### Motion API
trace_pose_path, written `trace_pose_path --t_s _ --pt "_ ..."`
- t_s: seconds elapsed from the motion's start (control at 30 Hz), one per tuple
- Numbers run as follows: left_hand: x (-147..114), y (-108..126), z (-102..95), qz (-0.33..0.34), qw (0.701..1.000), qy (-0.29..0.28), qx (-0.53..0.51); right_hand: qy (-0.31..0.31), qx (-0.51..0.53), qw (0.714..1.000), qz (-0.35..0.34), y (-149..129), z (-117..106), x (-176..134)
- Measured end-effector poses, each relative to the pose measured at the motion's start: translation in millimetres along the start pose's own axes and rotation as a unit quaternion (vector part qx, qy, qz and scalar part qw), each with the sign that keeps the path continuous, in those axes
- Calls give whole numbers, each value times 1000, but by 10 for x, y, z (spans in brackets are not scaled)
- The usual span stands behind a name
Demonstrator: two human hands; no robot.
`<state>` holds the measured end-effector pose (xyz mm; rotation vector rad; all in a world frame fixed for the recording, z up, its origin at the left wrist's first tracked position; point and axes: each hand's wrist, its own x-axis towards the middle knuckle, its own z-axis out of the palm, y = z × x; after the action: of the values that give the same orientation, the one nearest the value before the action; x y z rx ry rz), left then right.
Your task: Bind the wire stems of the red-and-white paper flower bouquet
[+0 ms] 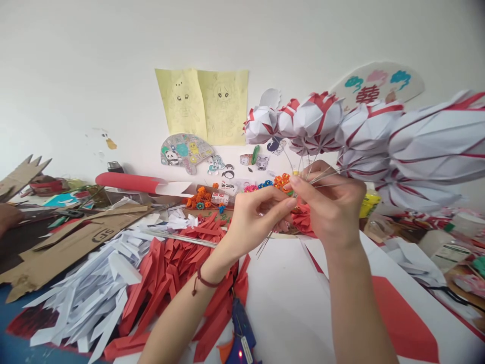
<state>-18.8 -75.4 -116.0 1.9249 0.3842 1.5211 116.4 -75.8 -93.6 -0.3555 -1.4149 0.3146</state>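
Note:
A bunch of folded white and red paper flowers leans to the right on thin wire stems. My right hand is closed round these stems, just below the flower heads. Close against it, my left hand pinches the lower part of the same stems, with its thumb and fingers pressed together. The wire ends stick out below my hands. Part of the grip is hidden behind my fingers.
White paper strips and red paper strips lie heaped at the left. Cardboard pieces and a red paper roll are behind them. White sheets lie in front of me. Another person's hand is at the far left.

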Motion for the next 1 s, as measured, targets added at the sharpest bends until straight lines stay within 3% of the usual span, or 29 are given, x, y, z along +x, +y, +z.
trace_pose_path --t_s 0.13,0.27,0.6,1.0 --pt "39 -5 -48 -56 989 -66 -117 -28 9 999 31 0 -43 18" --pt "44 -8 -55 -77 984 -80 -137 -36 21 998 51 8 -76 28" --pt "30 54 -77 -46 996 -71 -31 -32 -9 999 36 -7 -60 20" --pt "-3 63 -64 37 992 -39 111 -11 -66 998 11 -57 -10 3"
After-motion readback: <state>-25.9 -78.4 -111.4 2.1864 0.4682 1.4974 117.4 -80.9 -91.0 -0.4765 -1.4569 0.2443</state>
